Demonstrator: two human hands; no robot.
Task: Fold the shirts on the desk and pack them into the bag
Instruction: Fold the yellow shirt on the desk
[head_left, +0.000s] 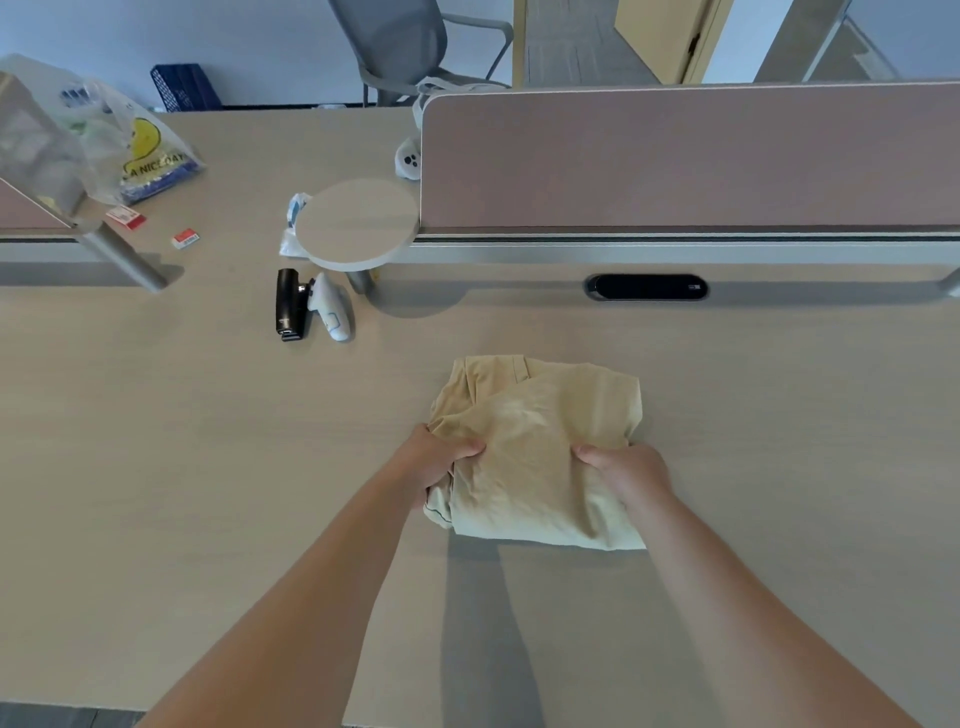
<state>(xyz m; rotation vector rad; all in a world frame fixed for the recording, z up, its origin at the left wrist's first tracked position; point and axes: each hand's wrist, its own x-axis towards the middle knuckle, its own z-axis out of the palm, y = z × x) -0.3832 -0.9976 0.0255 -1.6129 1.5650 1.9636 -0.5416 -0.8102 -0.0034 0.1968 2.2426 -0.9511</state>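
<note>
The left hand (441, 462) grips the left side of the folded beige cotton shirt (540, 415), thumb on top and fingers hidden under the cloth. The right hand (631, 475) grips the shirt's right side the same way, both bare forearms reaching in from the near edge. The shirt lies as a rumpled square bundle on the pale wood-grain tabletop (208, 467), with broad stretches of tabletop left and right of it. Beyond the shirt to the left lie a black clip-shaped device (290, 305) and a white handheld controller (333, 309), side by side; straight beyond the shirt stands a dusty-pink divider panel (675, 156)
</note>
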